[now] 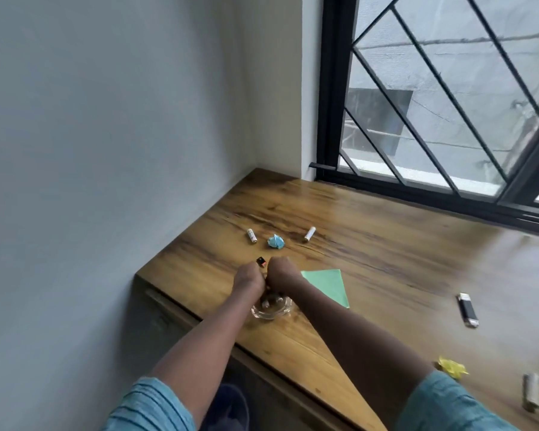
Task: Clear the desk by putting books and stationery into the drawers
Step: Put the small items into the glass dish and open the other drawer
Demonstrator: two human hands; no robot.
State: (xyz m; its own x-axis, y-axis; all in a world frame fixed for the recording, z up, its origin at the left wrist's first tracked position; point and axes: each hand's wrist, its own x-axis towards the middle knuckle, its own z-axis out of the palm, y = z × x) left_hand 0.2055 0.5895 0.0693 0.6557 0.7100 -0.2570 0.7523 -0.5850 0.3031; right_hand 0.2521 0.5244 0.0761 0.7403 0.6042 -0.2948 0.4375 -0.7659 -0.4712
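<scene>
My left hand [249, 276] and my right hand [282, 272] are side by side over the wooden desk [386, 259], fingers curled down and hidden from me. A small black and orange item [261, 261] shows at the fingertips of my left hand; whether it is gripped I cannot tell. Beyond the hands lie two small white batteries [251, 235] [309, 234] and a crumpled blue paper [276, 242]. A green sheet of paper [327, 286] lies just right of my right hand. Under my wrists stands a clear glass dish [271, 311] with small bits in it.
A black and white lighter-like stick [468, 309], a yellow crumpled wrapper [451, 367] and a grey roll [532, 396] lie at the right. The drawer front [168, 318] is below the desk's left edge. A wall stands to the left, a barred window [433, 119] behind.
</scene>
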